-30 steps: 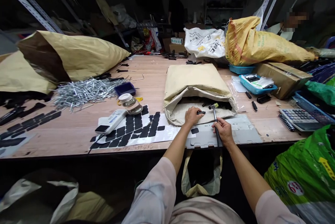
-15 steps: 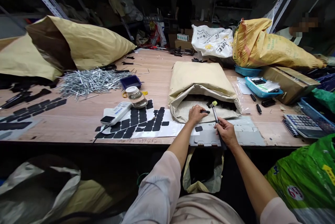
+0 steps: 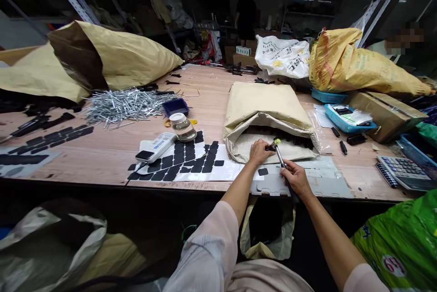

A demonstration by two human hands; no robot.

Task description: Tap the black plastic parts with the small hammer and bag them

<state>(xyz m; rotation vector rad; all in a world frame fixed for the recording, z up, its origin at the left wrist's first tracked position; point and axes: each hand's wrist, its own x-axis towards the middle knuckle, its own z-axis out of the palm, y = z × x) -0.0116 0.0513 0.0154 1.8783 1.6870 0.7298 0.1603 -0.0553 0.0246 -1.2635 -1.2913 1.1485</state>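
Observation:
In my right hand (image 3: 296, 179) is a small hammer (image 3: 280, 159) with a metal shaft, a dark grip and a yellow-green head. My left hand (image 3: 258, 151) pinches a small black part (image 3: 271, 147) at the mouth of a beige sack (image 3: 262, 99). The hammer's head is right at this part; whether they touch I cannot tell. Dark pieces show inside the sack's open mouth, mostly in shadow. Under my hands lies a grey sheet (image 3: 309, 185) along the table's front edge.
To the left are a heap of metal rods (image 3: 126, 106), a jar (image 3: 183, 127), a blue tray (image 3: 175, 107), a white device (image 3: 157, 147) and black stickers (image 3: 184, 153). At right stand blue baskets (image 3: 351, 121), a carton (image 3: 385, 112) and a calculator (image 3: 408, 172). An open bag (image 3: 251, 237) hangs below the edge.
The hammer's head has come left, from beside the black part to right at it. My left hand still holds the part. The whole view has shifted slightly.

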